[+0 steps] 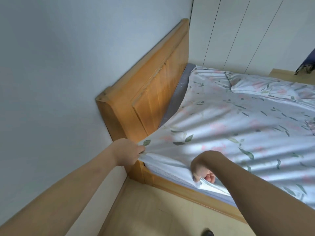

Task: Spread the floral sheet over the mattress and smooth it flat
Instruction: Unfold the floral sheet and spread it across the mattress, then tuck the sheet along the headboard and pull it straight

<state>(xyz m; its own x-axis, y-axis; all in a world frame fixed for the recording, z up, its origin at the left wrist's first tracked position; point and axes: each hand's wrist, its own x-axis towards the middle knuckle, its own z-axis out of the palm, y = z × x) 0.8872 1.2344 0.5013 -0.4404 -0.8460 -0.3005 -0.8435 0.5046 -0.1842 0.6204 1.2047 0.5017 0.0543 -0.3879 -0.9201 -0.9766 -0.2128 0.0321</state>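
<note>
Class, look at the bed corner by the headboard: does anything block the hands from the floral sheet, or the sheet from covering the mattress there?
Nothing visible does. The left hand and right hand already grip the floral sheet; a strip of bare mattress along the headboard lies uncovered.

The thin white cotton sheet (238, 120) carries pale pink blossoms and grey-green leaves, and the pillow (265, 87) near the bed's far edge shows the same print. The mattress (180, 89) is grey-lilac. The slatted wooden headboard (153, 92) is honey-orange, the wall (51, 65) pale blue-grey, the floor (153, 210) cream-beige.
</note>
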